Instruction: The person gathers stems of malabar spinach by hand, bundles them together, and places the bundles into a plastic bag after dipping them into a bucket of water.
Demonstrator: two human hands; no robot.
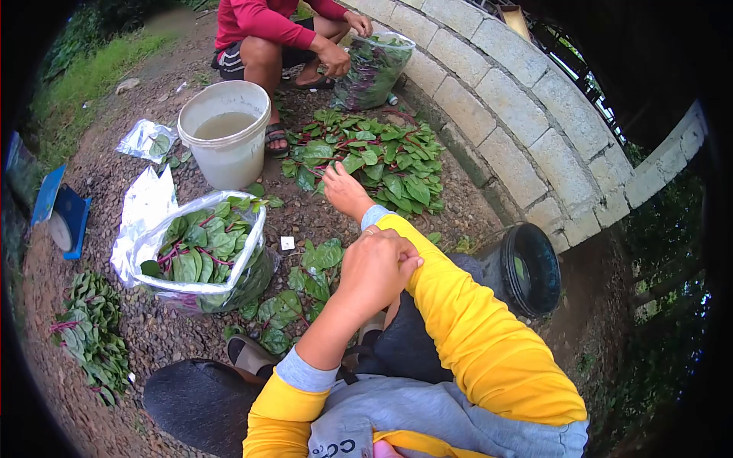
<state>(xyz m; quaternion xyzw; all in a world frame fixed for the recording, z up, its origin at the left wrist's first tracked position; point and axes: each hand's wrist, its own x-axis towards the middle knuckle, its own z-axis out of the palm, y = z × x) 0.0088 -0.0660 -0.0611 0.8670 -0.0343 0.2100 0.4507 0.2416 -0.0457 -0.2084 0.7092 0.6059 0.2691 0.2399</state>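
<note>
My left hand crosses over my right forearm, its thumb and fingers pinching the yellow sleeve. Further forward, my right hand hovers at the near edge of a large pile of green leaves with purple-red stems. Its fingers are loosely bent and partly apart, with nothing visible in them. Left of my hands stands an open clear plastic bag filled with the same leafy greens. Loose leaves lie on the gravel below my left hand.
Opposite, a person in a red sleeve handles a bag of greens. A white bucket of cloudy water, a blue scale and a leaf bundle are leftward. A black bucket lies tipped near the block wall.
</note>
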